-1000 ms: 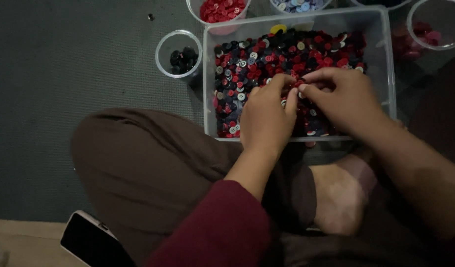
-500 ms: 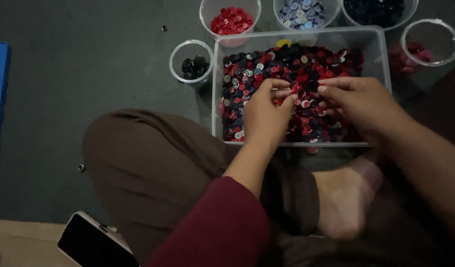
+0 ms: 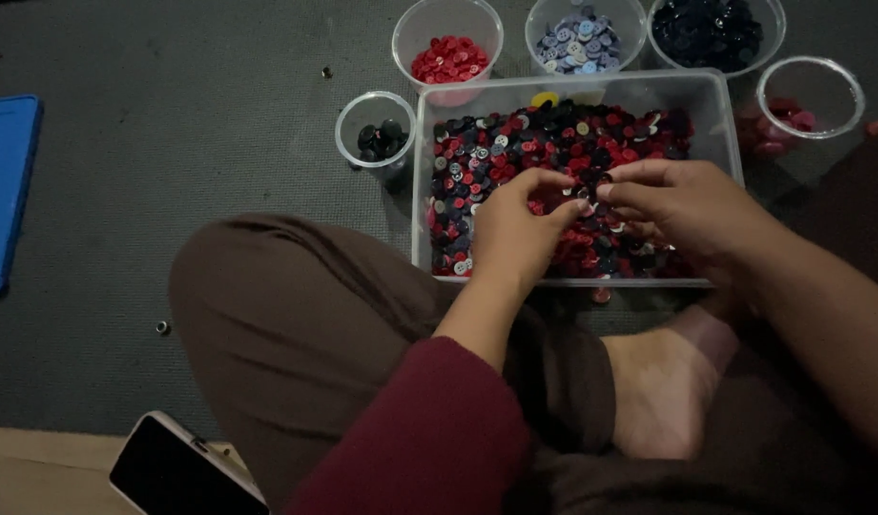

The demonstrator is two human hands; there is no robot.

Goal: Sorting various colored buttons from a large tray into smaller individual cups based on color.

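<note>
Buttons, small round plastic ones in red, black, navy and pale grey (image 3: 553, 143), fill the clear rectangular plastic bin (image 3: 717, 105) that sits on the dark grey carpet (image 3: 172, 143) just in front of the person's crossed legs. Judging by how things lie, the sorting is only partly done: the bin is heaped nearly wall to wall with mixed colours, while the cups around it hold far less.

Along the far side stand three clear round plastic cups: one with a shallow layer of red buttons (image 3: 447, 59), one with pale blue-grey buttons (image 3: 580, 43), and one fairly full of dark navy buttons (image 3: 711, 30). A smaller clear cup with a few black buttons (image 3: 376, 138) stands just left of the bin, and another clear cup at the right (image 3: 809, 95) shows only a few pinkish-red ones. A flat blue board (image 3: 5, 191) lies well to the left, and a dark phone (image 3: 176, 469) rests by the knee.

Both hands are over the middle of the heap, fingertips almost meeting. The left hand (image 3: 510, 229) is curled, its thumb and forefinger drawn close together at the tips (image 3: 577, 203), resting on the buttons. The right hand (image 3: 687, 205) is likewise bent, fingers (image 3: 615, 191) pinched toward those of the left. Something small may be nipped between them, but whether either hand actually grips a button I cannot tell in this dim view.

A few stray buttons lie on the carpet (image 3: 601, 296).
</note>
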